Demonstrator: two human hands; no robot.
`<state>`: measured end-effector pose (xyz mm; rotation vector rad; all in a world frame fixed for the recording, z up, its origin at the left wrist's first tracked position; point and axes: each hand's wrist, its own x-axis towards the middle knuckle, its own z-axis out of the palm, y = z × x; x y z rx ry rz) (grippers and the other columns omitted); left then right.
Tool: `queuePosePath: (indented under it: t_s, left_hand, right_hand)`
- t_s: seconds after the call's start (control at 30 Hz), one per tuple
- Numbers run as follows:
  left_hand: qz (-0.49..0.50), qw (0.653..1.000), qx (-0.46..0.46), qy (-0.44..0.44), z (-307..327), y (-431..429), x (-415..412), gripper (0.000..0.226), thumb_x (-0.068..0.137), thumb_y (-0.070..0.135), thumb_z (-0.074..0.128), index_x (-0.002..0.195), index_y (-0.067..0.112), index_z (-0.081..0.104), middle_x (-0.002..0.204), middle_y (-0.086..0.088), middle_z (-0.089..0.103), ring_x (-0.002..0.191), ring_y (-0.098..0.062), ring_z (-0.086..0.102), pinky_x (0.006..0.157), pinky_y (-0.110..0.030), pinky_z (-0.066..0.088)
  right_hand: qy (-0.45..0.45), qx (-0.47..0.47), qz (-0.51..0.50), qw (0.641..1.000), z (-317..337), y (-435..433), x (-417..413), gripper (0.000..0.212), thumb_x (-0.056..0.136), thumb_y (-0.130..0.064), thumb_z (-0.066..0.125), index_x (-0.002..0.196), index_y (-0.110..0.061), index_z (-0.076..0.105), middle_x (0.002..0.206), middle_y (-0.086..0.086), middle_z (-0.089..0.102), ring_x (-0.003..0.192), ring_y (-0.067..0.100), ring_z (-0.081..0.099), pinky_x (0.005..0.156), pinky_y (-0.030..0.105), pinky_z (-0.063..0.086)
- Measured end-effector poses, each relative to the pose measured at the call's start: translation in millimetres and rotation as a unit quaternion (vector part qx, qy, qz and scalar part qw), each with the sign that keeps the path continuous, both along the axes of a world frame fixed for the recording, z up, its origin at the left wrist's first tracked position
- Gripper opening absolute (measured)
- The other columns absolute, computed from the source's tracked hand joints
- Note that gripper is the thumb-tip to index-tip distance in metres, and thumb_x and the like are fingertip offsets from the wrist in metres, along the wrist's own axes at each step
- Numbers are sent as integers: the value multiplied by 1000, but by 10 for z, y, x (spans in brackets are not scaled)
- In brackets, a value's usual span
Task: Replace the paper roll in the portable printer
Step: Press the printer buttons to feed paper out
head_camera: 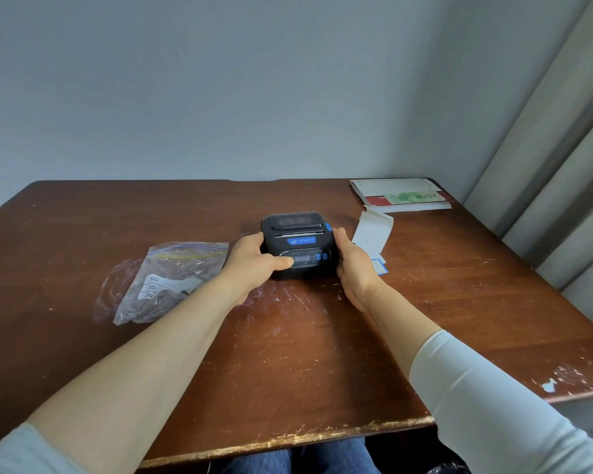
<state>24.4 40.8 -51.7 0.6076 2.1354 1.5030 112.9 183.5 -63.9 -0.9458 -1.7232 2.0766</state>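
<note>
Scratched dark-brown wooden table (288,354), near edge cut off. Centre: small black plastic portable printer with blue buttons (298,244), lid shut, roll hidden. Left hand (259,261) and right hand (353,265) clasp its sides; fingers partly hidden.

One printer (298,244), two hands (254,261) (353,265), one plastic bag (165,278), one paper strip (372,234).

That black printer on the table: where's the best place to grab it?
By its two short side walls, one hand from each side, as the left hand and right hand do here. The printer is a squat box, and its lid and buttons stay uncovered on top.
</note>
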Motion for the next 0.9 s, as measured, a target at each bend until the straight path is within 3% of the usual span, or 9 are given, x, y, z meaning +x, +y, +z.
queuePosePath:
  t_s: [0.37,0.53,0.8,0.9]
  left_hand:
    - [3,1000,5,-7,-6,4,-1,47,76,5,72,121,16,61,118,-1,67,108,-19,61,100,-39,46]
    - [1,1000,-2,-1,-2,5,1,48,77,7,72,122,15,60,119,-1,67,110,-19,60,101,-40,46]
    - [0,1000,-5,7,-11,7,-1,48,77,8,72,123,16,60,120,0,66,110,-19,60,102,-42,45]
    - [-3,1000,-3,14,-21,3,6,48,78,10,71,123,17,59,121,1,66,111,-18,60,102,-43,45]
  right_hand:
    - [5,-7,0,1000,-23,15,-7,47,96,-47,35,132,-22,50,140,-1,50,131,14,42,117,35,26]
    - [10,1,-3,1000,-31,11,-11,37,94,-47,38,120,-28,55,135,-1,53,125,13,46,116,36,29]
    - [5,-9,-1,1000,-54,35,-22,44,94,-47,38,129,-23,52,138,0,51,130,15,44,117,37,26]
    - [7,1,3,1000,-40,23,-9,33,96,-45,36,118,-29,55,132,-2,53,126,13,45,116,35,27]
